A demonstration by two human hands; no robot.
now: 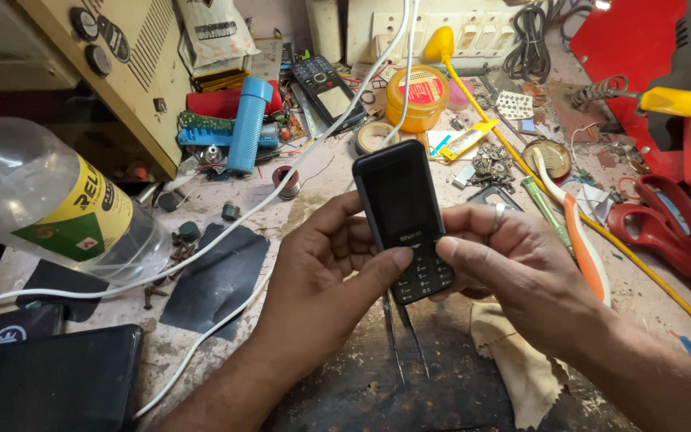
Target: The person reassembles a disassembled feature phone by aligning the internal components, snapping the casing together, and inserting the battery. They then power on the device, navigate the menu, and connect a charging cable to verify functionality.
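While a clear plastic bottle [49, 200] lay on its side at the far left of the cluttered surface [313, 200], with a white cable [225, 224] trailing past it, my left hand [325, 272] cupped the black keypad phone [403, 220] from below, thumb pressed on the keys. The phone stood nearly upright above the middle of the surface, over a pair of tweezers [401, 336]. My right hand [513, 264] closed on its right edge, thumb at the keypad. I judged that steady, even thumb pressure with a firm two-sided grip suited this best. Red scissors [657, 220] lay far right.
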